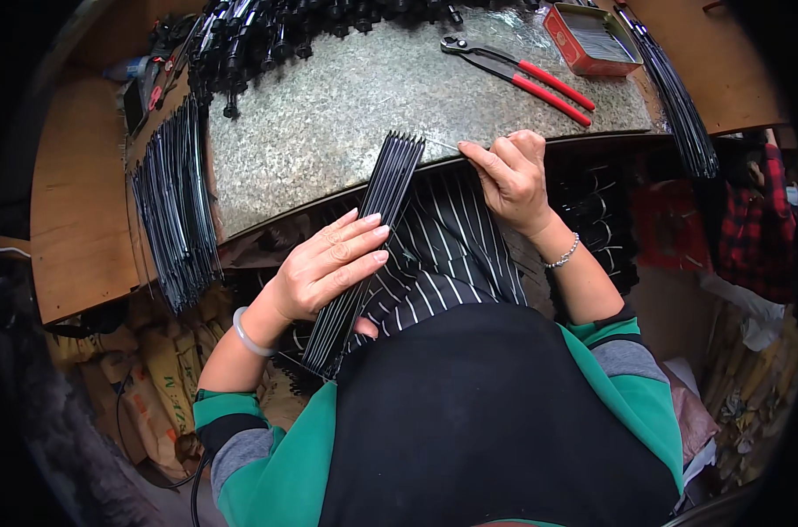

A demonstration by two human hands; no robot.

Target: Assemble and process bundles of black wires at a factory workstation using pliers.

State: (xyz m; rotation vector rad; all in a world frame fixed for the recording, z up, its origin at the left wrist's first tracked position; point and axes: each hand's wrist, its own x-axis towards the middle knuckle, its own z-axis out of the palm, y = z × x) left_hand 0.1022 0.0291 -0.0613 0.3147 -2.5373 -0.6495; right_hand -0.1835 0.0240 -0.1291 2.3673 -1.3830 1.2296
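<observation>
— Black ribs [364,255], a flat bundle, tips on the counter [328,123] edge; left hand [328,268] clamps them mid-length.

— Right hand [513,176]?

— Beside the rib tips, pinching a thin wire [443,145]. Loosen the left grip and the bundle could fan apart or slide down the lap.

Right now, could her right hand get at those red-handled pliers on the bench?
Probably yes. The right hand rests at the bench's near edge, and the pliers lie just beyond it with only bare surface between.
</observation>
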